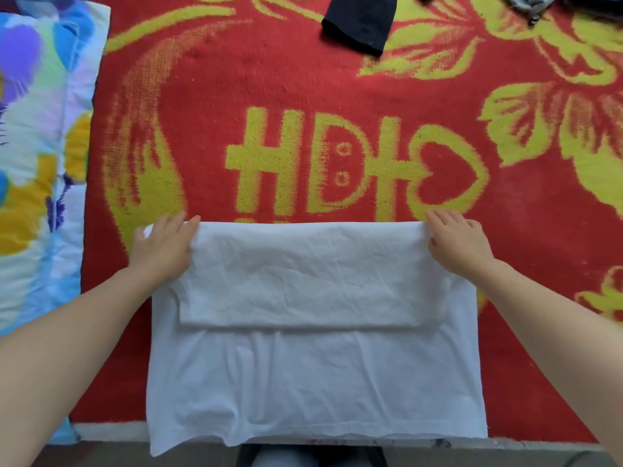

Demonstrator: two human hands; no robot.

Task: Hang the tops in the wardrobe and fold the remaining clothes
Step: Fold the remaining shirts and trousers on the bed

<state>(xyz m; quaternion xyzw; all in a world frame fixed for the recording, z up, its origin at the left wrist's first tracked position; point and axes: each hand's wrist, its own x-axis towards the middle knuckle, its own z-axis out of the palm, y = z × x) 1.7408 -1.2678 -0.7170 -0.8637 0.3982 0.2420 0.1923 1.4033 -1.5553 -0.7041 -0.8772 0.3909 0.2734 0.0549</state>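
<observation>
step: folding white crumpled cotton garment [313, 365] on red-and-yellow patterned blanket [236, 79], far part turned over | left hand [165, 246] flat on far-left corner, right hand [458, 246] curled at far-right (pinch unclear) | next: second fold, edges square

A blanket [303, 89] lies spread flat. On its near part lies a shirt [313, 382], the far part folded back over the middle and the near hem reaching past the blanket's near edge. The left hand [161, 246] rests on the shirt's far left corner; the right hand [456, 244] holds its far right corner. A quilt [30, 163] lies left of the blanket. At the blanket's far edge lies another garment [360, 21], with a heap of clothes [532, 5] to its right.
</observation>
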